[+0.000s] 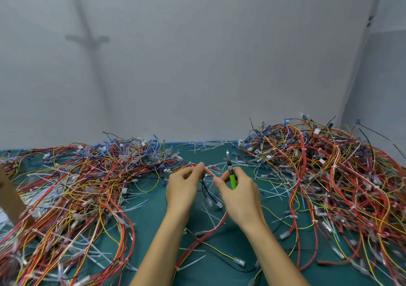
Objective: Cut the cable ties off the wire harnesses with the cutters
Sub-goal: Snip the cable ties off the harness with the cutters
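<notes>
My left hand (183,185) pinches a red and yellow wire harness (208,171) between thumb and fingertips, just above the green mat. My right hand (239,194) grips the green-handled cutters (231,171), whose metal jaws point up and away from the harness. The right thumb and forefinger also pinch the same harness, a little to the right of the left hand's grip. The harness trails down between my forearms, with a white cable tie (216,228) around it lower down.
A large heap of tangled harnesses (72,189) covers the left of the mat, another heap (325,173) the right. Cut white ties (206,146) lie scattered at the back by the grey wall. A cardboard edge (9,195) stands far left.
</notes>
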